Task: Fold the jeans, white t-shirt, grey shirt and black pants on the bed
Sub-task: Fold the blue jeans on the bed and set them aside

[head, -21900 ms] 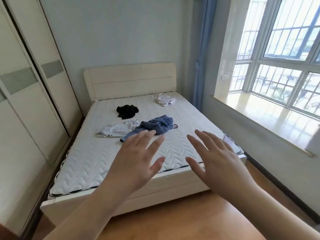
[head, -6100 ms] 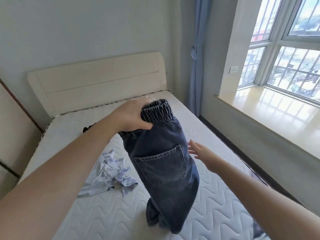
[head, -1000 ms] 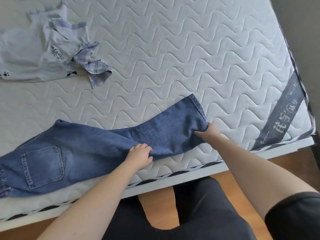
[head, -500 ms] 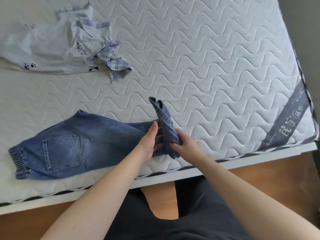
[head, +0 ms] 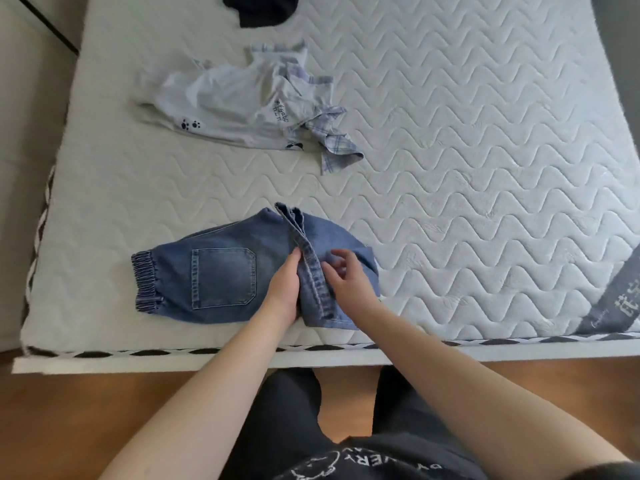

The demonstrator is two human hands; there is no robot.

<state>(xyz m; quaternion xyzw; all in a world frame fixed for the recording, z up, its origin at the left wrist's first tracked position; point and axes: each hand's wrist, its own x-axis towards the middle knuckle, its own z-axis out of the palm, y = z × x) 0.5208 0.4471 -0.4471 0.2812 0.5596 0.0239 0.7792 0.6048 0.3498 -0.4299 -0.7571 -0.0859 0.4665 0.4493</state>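
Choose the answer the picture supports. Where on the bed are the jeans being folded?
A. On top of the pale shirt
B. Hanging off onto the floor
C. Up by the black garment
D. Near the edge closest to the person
D: the jeans lie by the near edge of the bed, under the left hand and right hand.

A brown wooden floor (head: 104,410) runs below the foot of the bed. A pale wardrobe panel (head: 24,98) with a dark diagonal line stands along the left. At the mattress's right corner, a grey label band (head: 620,299) carries white characters. A dark strip of wall (head: 620,46) shows at the upper right.
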